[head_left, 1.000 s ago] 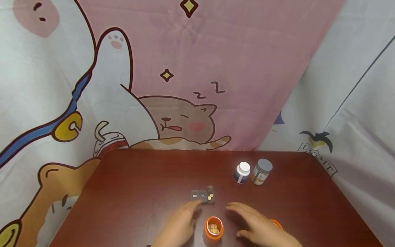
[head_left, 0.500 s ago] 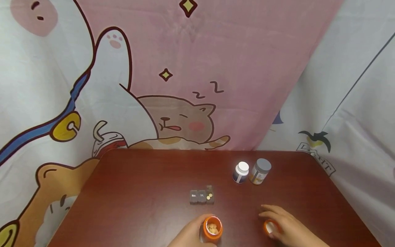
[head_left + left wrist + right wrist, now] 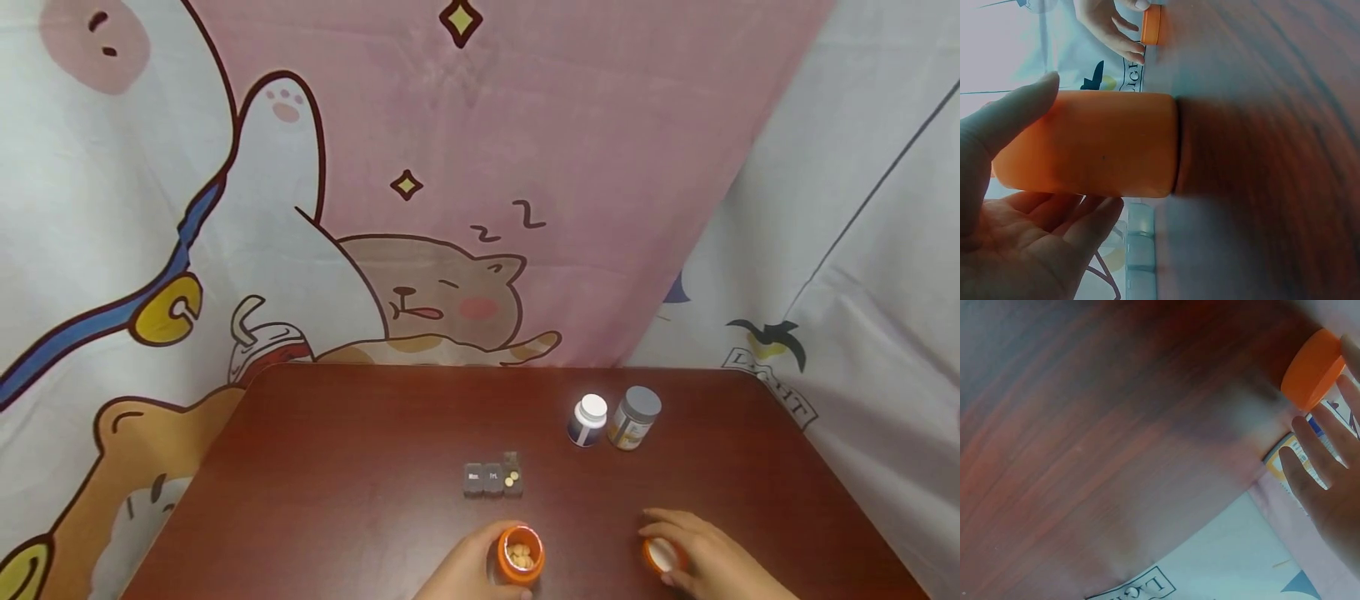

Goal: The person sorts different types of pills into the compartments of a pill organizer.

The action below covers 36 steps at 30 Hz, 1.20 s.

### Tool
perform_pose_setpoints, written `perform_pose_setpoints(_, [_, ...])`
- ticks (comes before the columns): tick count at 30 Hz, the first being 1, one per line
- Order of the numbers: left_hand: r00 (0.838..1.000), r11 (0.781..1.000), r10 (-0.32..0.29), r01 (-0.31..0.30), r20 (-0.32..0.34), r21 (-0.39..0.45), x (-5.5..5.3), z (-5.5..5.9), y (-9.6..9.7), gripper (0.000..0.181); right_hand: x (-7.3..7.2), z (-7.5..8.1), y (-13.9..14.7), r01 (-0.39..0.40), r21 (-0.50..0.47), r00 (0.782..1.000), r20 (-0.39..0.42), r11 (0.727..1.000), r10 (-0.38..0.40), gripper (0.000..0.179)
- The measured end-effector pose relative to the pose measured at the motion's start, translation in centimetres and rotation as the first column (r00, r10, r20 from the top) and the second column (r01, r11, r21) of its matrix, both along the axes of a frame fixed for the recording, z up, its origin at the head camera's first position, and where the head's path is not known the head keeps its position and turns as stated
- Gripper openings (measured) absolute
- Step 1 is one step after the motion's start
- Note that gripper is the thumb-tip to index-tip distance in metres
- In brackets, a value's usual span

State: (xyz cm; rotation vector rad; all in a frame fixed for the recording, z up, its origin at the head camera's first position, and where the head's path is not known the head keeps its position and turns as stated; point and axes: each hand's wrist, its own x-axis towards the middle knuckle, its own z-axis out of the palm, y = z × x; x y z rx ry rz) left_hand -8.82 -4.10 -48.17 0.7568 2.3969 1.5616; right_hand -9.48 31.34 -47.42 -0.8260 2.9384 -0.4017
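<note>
My left hand point(image 3: 468, 568) grips an orange pill bottle point(image 3: 1104, 144) from its left side, thumb and fingers on either side of it. The bottle stands upright and uncapped; pale tablets point(image 3: 519, 556) show inside its mouth. Over to the right, my right hand point(image 3: 701, 554) pinches the orange cap point(image 3: 1313, 370) between thumb and forefinger, its other fingers spread. The cap's white inside faces up in the head view. Beyond the bottle lies a dark pill organizer point(image 3: 492, 480); its right compartment has its lid raised and two tablets in it.
A white-capped bottle point(image 3: 588, 420) and a grey-lidded jar point(image 3: 635, 417) stand side by side at the back right of the brown table point(image 3: 360, 433). A printed cloth point(image 3: 600, 167) hangs behind the table and along its sides.
My left hand has come down around the pill bottle. My right hand has moved right, away from beside the bottle, and taken hold of the cap. The organizer has stayed in place.
</note>
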Motion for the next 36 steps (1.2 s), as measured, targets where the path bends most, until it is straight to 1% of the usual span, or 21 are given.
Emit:
perform_pose_setpoints(3, [0.999,0.999,-0.002,0.001,0.032,0.032,0.1,-0.1,0.1,0.062,0.0,-0.5,0.2,-0.043,-0.009,0.997,-0.066,0.999,0.043,0.044])
perform_pose_setpoints(4, [0.999,0.999,0.003,-0.005,0.053,0.036,0.1,-0.1,0.1,0.062,0.0,-0.6,0.3,-0.063,-0.013,0.994,-0.089,0.998,0.061,0.044])
perform_pose_setpoints(6, [0.992,0.999,0.013,-0.019,0.125,0.044,0.1,0.0,0.2,0.062,-0.1,-0.8,0.5,-0.091,-0.015,0.987,-0.131,0.996,0.088,0.044])
perform_pose_setpoints(8, [0.980,0.999,0.029,-0.038,0.197,0.040,0.0,0.0,0.3,0.061,-0.2,-0.8,0.5,-0.085,-0.024,0.990,-0.114,0.996,0.082,0.044])
perform_pose_setpoints(10, [0.968,0.998,0.040,-0.050,0.249,0.037,0.0,0.0,0.3,0.060,-0.3,-0.6,0.3,-0.036,-0.027,0.998,-0.046,0.999,0.034,0.045])
perform_pose_setpoints(11, [0.962,0.998,0.043,-0.055,0.270,0.038,0.0,0.0,0.3,0.059,-0.3,-0.4,0.1,0.005,-0.030,1.000,0.003,1.000,-0.005,0.047])
perform_pose_setpoints(13, [0.961,0.998,0.040,-0.053,0.273,0.042,0.0,-0.1,0.3,0.059,-0.4,0.2,-0.6,0.098,-0.031,0.991,0.090,0.995,-0.095,0.049])
perform_pose_setpoints(15, [0.960,0.998,0.036,-0.051,0.277,0.046,-0.1,-0.1,0.3,0.060,-0.5,0.6,-1.5,0.163,-0.046,0.981,0.110,0.986,-0.157,0.047])
perform_pose_setpoints(17, [0.959,0.998,0.037,-0.051,0.282,0.043,-0.2,-0.2,0.4,0.060,-0.6,1.2,-2.6,0.211,-0.088,0.972,0.120,0.973,-0.200,0.038])
perform_pose_setpoints(19, [0.963,0.998,0.024,-0.040,0.268,0.055,-0.2,-0.2,0.3,0.061,-0.7,1.5,-3.7,0.194,-0.174,0.981,0.053,0.965,-0.187,0.029])
perform_pose_setpoints(20, [0.964,0.998,0.022,-0.038,0.265,0.056,-0.3,-0.3,0.3,0.061,-0.7,1.7,-4.3,0.180,-0.227,0.983,0.021,0.957,-0.180,0.026])
perform_pose_setpoints(22, [0.969,0.997,0.008,-0.026,0.247,0.067,-0.3,-0.3,0.3,0.061,-0.9,2.2,-5.5,0.161,-0.327,0.984,-0.014,0.931,-0.176,0.023])
perform_pose_setpoints(23, [0.970,0.997,-0.001,-0.018,0.245,0.077,-0.3,-0.3,0.2,0.061,-0.9,2.4,-6.1,0.144,-0.374,0.984,-0.043,0.916,-0.173,0.024])
perform_pose_setpoints(25, [0.970,0.996,-0.014,-0.007,0.241,0.087,-0.3,-0.3,0.2,0.061,-1.1,2.8,-7.3,0.102,-0.479,0.986,-0.069,0.872,-0.154,0.027])
perform_pose_setpoints(26, [0.967,0.996,-0.015,-0.008,0.253,0.088,-0.3,-0.4,0.2,0.061,-1.1,2.9,-7.9,0.084,-0.522,0.987,-0.071,0.848,-0.142,0.028])
perform_pose_setpoints(28, [0.959,0.995,-0.018,-0.010,0.281,0.098,-0.3,-0.3,0.2,0.061,-1.2,3.2,-9.0,0.031,-0.609,0.992,-0.076,0.793,-0.096,0.029])
perform_pose_setpoints(31, [0.952,0.996,-0.001,-0.027,0.307,0.087,-0.2,-0.3,0.1,0.060,-1.1,3.5,-10.5,0.006,-0.718,0.999,-0.019,0.696,-0.028,0.026])
perform_pose_setpoints(32, [0.948,0.996,0.007,-0.034,0.320,0.080,-0.2,-0.2,0.1,0.059,-1.0,3.6,-10.9,0.008,-0.752,1.000,0.012,0.659,0.001,0.025])
perform_pose_setpoints(34, [0.947,0.997,0.018,-0.041,0.319,0.066,-0.1,-0.2,0.1,0.060,-0.9,3.6,-11.8,0.007,-0.812,0.997,0.053,0.583,0.061,0.025])
perform_pose_setpoints(35, [0.945,0.997,0.019,-0.042,0.325,0.063,-0.1,-0.1,0.1,0.060,-0.9,3.6,-12.2,-0.004,-0.837,0.993,0.062,0.547,0.101,0.026])
perform_pose_setpoints(36, [0.948,0.998,0.018,-0.038,0.318,0.058,-0.1,-0.1,0.0,0.060,-0.8,3.5,-12.6,-0.027,-0.863,0.986,0.059,0.505,0.153,0.028])
